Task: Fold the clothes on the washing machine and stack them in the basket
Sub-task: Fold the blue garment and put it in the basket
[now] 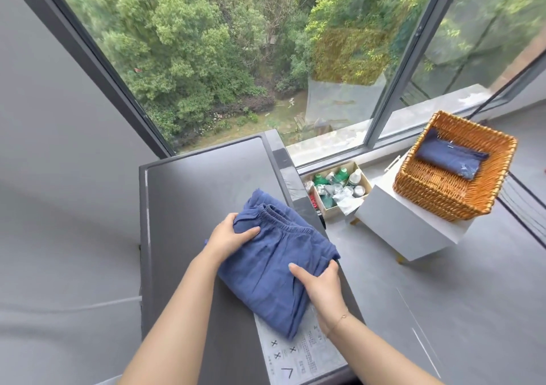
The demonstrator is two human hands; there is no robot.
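A folded pair of blue shorts point(274, 263) with an elastic waistband lies on the dark top of the washing machine point(192, 183). My left hand point(230, 235) grips its left edge near the waistband, thumb on top. My right hand point(319, 285) grips the right edge, thumb lying across the cloth. To the right, a wicker basket point(437, 189) stands on a white stool point(404, 231) and holds one folded dark blue garment point(452, 158).
A cardboard box of bottles and wrappers point(336, 189) sits on the floor between the machine and the stool. A large window point(236, 53) rises behind them. A printed label sheet point(298, 352) lies on the machine's near edge. Grey floor spreads to the right.
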